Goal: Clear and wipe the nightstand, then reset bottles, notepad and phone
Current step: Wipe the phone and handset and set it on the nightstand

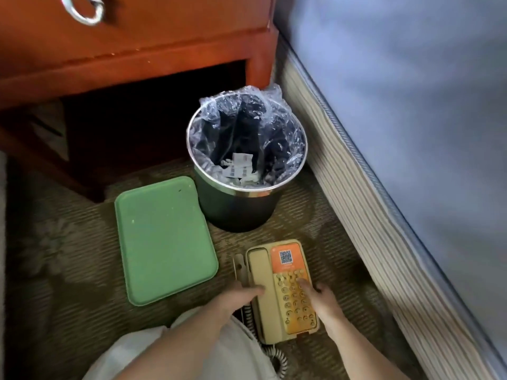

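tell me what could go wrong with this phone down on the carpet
The handset only rests in its cradle under the left hand; if the phone tilts, it may slide off. The coiled cord trails beside the person's leg and could snag. The right hand lies on the keypad, so keys may get pressed.

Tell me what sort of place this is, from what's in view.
Most likely a hotel bedroom, seen at floor level. A bed runs down the right, a wooden nightstand stands beside it, and on the carpet sits a corded phone bearing a QR-code card, next to a lined bin.
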